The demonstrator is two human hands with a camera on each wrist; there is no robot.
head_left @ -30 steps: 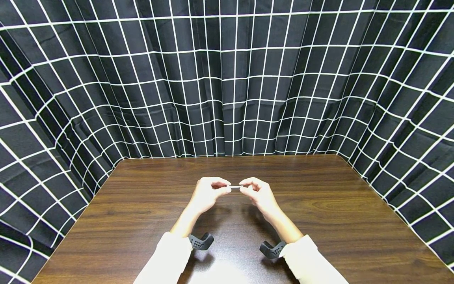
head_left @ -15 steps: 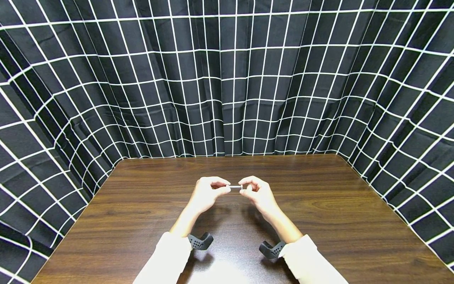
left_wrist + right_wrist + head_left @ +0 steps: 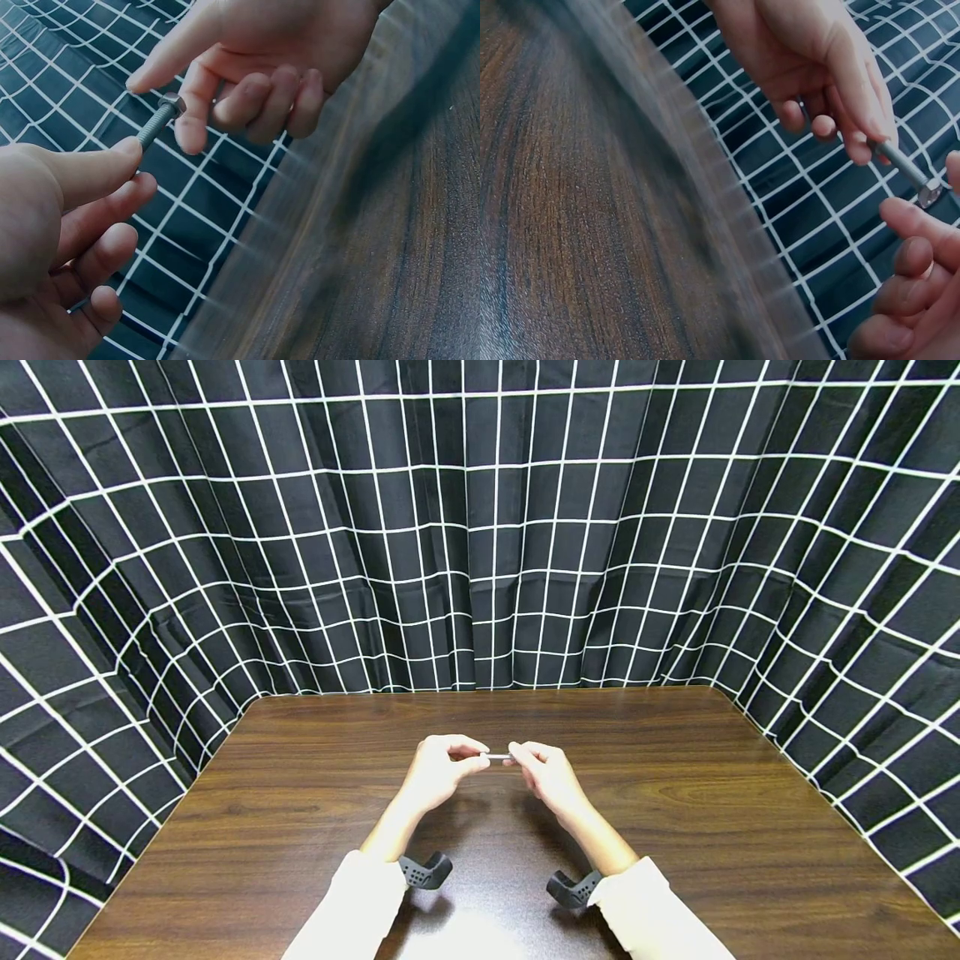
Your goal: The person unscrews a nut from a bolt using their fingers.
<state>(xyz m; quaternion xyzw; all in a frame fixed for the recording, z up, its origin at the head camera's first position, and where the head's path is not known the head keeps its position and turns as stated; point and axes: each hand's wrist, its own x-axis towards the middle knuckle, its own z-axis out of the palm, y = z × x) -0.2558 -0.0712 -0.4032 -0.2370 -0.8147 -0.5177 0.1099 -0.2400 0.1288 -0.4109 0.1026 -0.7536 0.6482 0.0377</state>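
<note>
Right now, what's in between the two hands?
A metal bolt: the left hand pinches one end, and its six-sided end points toward the right hand. The left wrist view shows it best.

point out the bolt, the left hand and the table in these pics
Bolt (image 3: 157,125), left wrist view: on its threaded shank.
Left hand (image 3: 437,770), head view: on the middle of the hand.
Table (image 3: 300,785), head view: on bare wood left of the left arm.

Grey threaded bolt (image 3: 157,124), sideways in midair
</note>
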